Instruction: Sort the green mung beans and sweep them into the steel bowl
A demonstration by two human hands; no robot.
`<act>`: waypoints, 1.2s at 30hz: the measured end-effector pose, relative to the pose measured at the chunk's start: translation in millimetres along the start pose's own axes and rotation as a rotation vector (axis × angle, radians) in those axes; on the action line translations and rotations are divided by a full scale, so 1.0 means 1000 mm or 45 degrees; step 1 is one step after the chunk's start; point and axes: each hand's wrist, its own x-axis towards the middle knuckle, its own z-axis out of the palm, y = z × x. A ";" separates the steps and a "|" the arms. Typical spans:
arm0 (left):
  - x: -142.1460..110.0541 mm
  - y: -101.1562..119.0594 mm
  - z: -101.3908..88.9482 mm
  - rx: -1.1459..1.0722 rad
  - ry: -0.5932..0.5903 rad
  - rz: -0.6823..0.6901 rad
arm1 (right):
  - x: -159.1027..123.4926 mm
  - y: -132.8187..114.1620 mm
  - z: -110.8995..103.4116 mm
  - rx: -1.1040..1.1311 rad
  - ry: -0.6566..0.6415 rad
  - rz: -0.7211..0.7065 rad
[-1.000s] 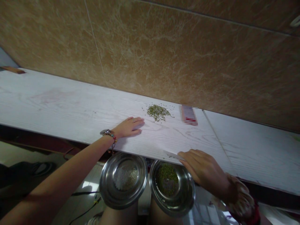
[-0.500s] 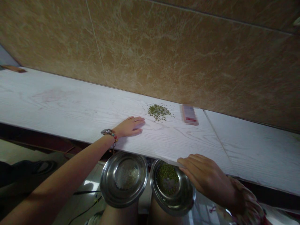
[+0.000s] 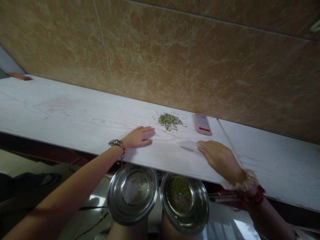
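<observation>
My left hand [image 3: 138,136] lies flat on the white wood-grain tabletop [image 3: 100,123], fingers stretched out and empty. Just beyond its fingertips is a loose pile of small green beans [image 3: 170,121], with single beans scattered around it. My right hand [image 3: 220,158] is closed on a thin, pale, flat card [image 3: 188,145], blurred and held low over the tabletop, nearer to me than the pile. Below the table edge, a steel bowl [image 3: 203,203] with green beans in it rests on my right thigh. Another steel bowl [image 3: 112,196], holding pale, whitish bits, sits on my left thigh.
A phone [image 3: 203,125] in a pink case lies right of the pile, close to the brown marbled wall [image 3: 160,50]. At the far left end lies a brown wooden piece [image 3: 20,76]. A seam [image 3: 228,138] crosses the tabletop on the right.
My right hand has moved up and away from the near table edge, above the bean bowl, onto the tabletop with the card. My left hand stays in place.
</observation>
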 end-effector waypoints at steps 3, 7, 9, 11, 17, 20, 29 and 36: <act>0.000 0.001 -0.001 0.001 0.000 -0.010 | 0.002 0.014 0.024 -0.117 0.039 0.045; 0.001 0.002 -0.001 -0.014 -0.018 -0.029 | 0.002 0.023 0.048 -0.221 0.026 0.075; 0.002 0.002 -0.001 -0.015 -0.008 -0.030 | 0.002 0.026 0.056 -0.235 0.048 0.110; 0.002 0.002 0.000 -0.013 -0.007 -0.030 | 0.004 0.032 0.062 -0.229 0.086 0.163; 0.001 0.001 0.000 0.043 0.036 -0.164 | 0.019 0.054 0.083 -0.147 0.131 0.279; 0.002 0.003 -0.001 0.053 0.001 -0.203 | 0.025 0.058 0.097 -0.139 0.153 0.307; 0.004 0.008 -0.005 0.052 -0.032 -0.260 | 0.026 0.050 0.132 -0.104 0.300 0.298; 0.005 0.001 -0.002 0.031 0.159 -0.622 | 0.030 0.039 0.132 -0.068 0.372 0.204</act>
